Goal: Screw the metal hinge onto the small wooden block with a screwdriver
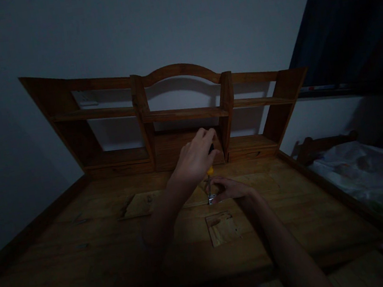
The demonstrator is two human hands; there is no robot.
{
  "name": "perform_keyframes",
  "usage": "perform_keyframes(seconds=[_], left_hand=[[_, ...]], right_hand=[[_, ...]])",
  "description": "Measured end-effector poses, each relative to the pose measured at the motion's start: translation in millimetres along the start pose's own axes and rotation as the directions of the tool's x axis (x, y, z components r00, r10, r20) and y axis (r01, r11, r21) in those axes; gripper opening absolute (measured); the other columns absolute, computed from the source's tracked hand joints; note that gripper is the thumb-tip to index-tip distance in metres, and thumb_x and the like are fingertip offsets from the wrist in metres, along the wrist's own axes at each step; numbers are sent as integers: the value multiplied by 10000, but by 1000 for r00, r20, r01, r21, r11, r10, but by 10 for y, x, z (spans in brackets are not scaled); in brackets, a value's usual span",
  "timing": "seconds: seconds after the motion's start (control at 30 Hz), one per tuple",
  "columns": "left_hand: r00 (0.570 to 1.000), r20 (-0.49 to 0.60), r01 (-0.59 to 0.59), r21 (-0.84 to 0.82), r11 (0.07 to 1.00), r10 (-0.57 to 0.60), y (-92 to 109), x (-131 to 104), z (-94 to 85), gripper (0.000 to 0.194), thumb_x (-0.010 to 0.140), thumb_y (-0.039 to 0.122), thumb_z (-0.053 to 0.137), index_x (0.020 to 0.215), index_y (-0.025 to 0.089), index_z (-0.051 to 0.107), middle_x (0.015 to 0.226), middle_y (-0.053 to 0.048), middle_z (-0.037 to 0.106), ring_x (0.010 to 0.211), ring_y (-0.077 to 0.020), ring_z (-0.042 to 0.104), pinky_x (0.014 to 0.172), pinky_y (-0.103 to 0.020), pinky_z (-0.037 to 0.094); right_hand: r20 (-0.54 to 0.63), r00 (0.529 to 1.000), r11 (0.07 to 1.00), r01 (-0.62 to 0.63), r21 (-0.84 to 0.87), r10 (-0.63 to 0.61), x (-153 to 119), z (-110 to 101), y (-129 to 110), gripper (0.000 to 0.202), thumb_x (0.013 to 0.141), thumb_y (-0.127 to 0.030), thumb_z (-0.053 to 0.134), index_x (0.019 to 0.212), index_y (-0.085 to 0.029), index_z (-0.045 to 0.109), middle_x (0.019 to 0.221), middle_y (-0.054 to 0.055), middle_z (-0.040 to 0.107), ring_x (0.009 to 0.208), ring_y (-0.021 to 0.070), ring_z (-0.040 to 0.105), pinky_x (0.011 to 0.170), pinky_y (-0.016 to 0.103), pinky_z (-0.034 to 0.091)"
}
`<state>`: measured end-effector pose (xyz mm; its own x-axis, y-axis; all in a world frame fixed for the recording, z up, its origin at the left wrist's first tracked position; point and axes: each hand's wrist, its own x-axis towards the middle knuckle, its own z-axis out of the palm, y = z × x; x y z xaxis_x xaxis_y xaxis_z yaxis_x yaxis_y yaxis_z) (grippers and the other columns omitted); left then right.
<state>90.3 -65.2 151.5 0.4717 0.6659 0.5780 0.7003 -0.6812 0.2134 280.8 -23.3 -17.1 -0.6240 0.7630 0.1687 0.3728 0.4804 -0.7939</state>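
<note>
My left hand [196,157] is closed around the handle of a screwdriver [209,171], which is yellow and black. The screwdriver stands nearly upright, its shaft pointing down at a small shiny metal bracket [212,199]. Low beside the shaft, my right hand [229,188] has its thumb and fingers curled at the bracket and seems to pinch it. Under the bracket lies a long wooden board [143,203], partly covered by my left arm. The screwdriver's tip and any screw are too small and dark to make out.
Closer to me, a small square wooden piece [224,228] lies on the wooden desk [114,257]. A wooden shelf unit [184,114] rises at the back against the wall. Small thin items [79,220] lie at the left. Clear plastic sheeting [356,164] is at the right.
</note>
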Motion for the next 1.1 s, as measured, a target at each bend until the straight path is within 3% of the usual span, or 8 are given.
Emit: perform_keyframes(seconds=[0.13, 0.43, 0.7, 0.87, 1.1], left_hand=[[998, -33, 43, -104, 994, -47, -38, 13, 6, 608, 808, 317, 728, 1313, 214, 405, 1217, -100, 504, 986, -226, 610, 832, -343, 506], [998, -16, 58, -36, 998, -59, -65, -1, -35, 483, 809, 376, 722, 1191, 187, 494, 1120, -86, 543, 995, -244, 587, 817, -349, 498], [995, 100, 14, -24, 1000, -12, -51, -39, -102, 344, 855, 196, 605, 1187, 193, 513, 1128, -92, 554, 1025, -243, 589, 888, -371, 483], [992, 115, -38, -49, 998, 43, -78, -61, -125, 428, 800, 18, 475, 1184, 201, 521, 1178, -85, 560, 1124, -218, 551, 967, -354, 450], [987, 102, -110, -102, 989, 121, -63, -55, -144, 485, 718, -52, 400, 1118, 182, 544, 1131, -71, 596, 1098, -202, 555, 980, -346, 438]], right_hand=[[12, 1000, 999, 28, 29, -28, 3, -2, 12, 466, 655, -410, 835, 1047, -234, 655, 1122, 21, 624, 1104, 214, 558, 1002, 377, 415], [8, 1000, 1000, 8, 22, -8, -1, -5, -28, 449, 653, -407, 835, 1020, -220, 656, 1108, 27, 624, 1089, 216, 565, 988, 374, 423], [-7, 1000, 1000, 13, 13, -13, -10, -9, -77, 429, 642, -414, 840, 987, -226, 668, 1156, 36, 620, 1127, 222, 555, 1024, 388, 396], [-9, 1000, 1000, 19, 13, -19, -4, -6, -75, 446, 634, -433, 839, 993, -228, 671, 1191, 34, 613, 1145, 225, 548, 1036, 390, 386], [-12, 1000, 1000, -6, -6, 5, -6, -9, -51, 453, 629, -413, 845, 1011, -241, 675, 1234, 34, 597, 1172, 224, 531, 1055, 387, 369]])
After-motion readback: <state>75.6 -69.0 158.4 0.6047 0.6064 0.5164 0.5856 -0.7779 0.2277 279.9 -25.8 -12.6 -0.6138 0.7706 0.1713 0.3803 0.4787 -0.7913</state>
